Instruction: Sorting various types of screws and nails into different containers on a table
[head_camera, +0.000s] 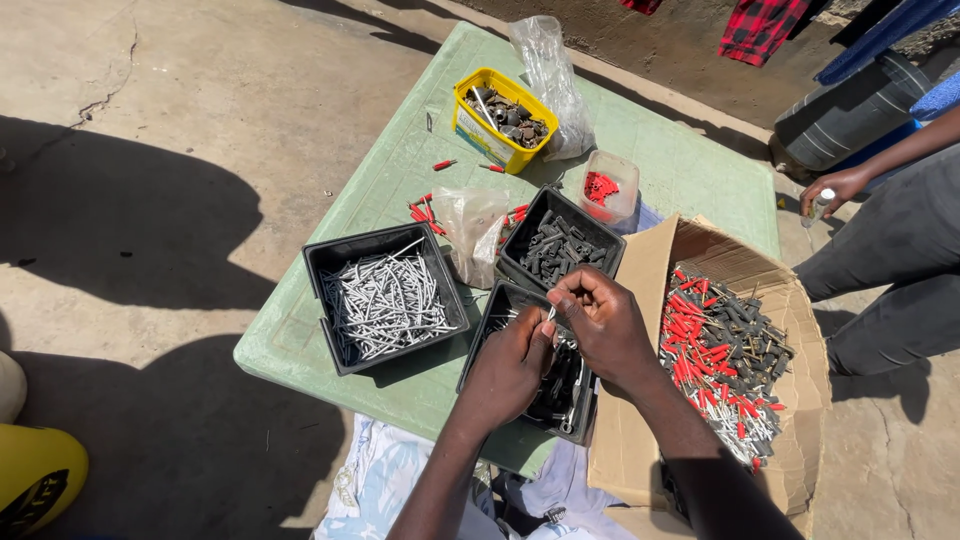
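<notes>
Both forearms bare to the frame edge, no sleeves, watch, rings or gloves visible on left hand (510, 368) or right hand (603, 325); light, pale-blue patterned cloth garment visible over the lap below the arms.

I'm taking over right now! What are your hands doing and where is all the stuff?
Left hand and right hand together pinch a small silver screw over the near black tray.
Sorted so far: silver screws tray, grey plugs tray, red plugs in the clear tub.
Left: the mixed pile in the cardboard box, plus loose red plugs on the green table.
</notes>
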